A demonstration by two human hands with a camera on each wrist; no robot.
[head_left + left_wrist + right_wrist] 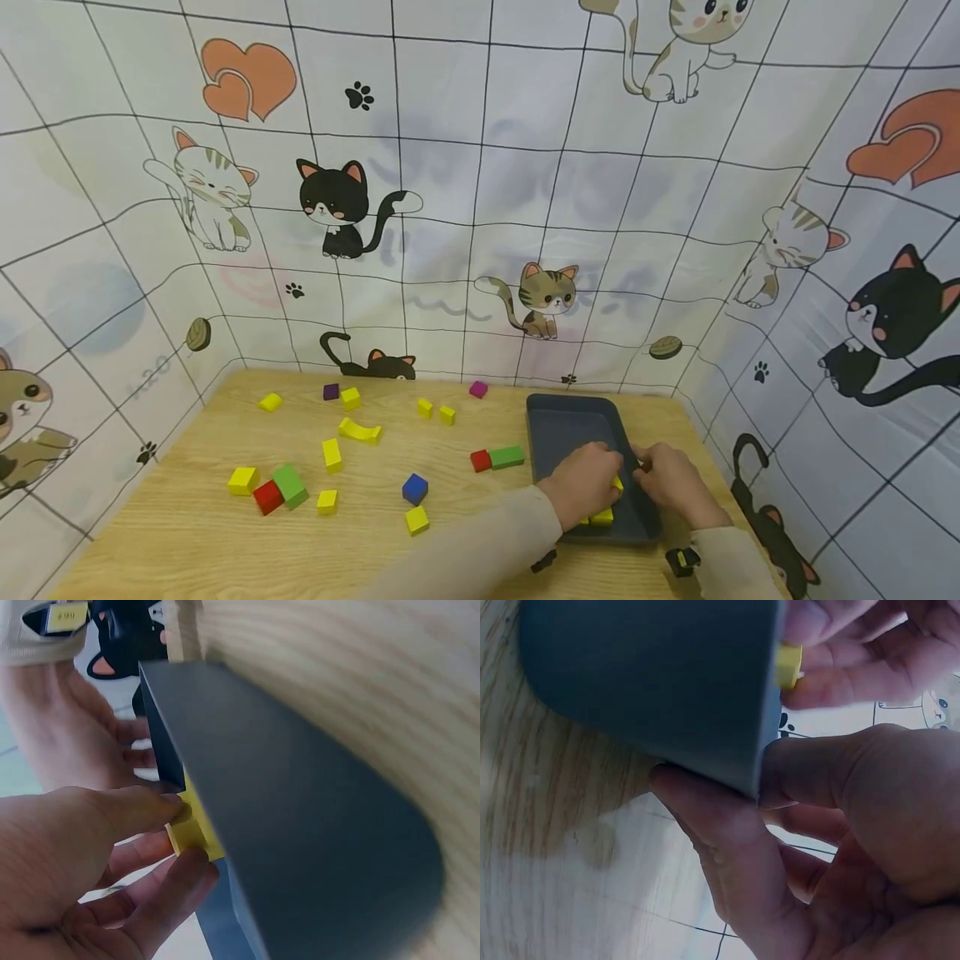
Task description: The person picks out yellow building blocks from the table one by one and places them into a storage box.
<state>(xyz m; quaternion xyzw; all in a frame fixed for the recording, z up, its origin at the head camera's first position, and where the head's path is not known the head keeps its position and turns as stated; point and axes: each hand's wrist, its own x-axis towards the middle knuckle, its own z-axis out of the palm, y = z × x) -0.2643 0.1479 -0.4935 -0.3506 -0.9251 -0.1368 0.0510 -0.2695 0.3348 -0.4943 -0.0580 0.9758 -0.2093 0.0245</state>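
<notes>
A dark grey tray (570,421) stands at the right of the table. My left hand (583,481) is over the tray and pinches a yellow block (193,829) between thumb and fingers, just inside the tray's wall. That yellow block (787,666) shows between the fingertips in the right wrist view too. With thumb and fingers, my right hand (677,482) grips the tray's right rim. Other yellow blocks (602,517) lie in the tray's near end, partly hidden by my left hand and wrist.
Left of the tray lie a green block (507,457) and a red block (481,461), end to end. A blue cube (415,489), a yellow arch (360,431), a magenta block (477,389), a purple block (331,392) and several yellow blocks are scattered across the wooden table (225,558).
</notes>
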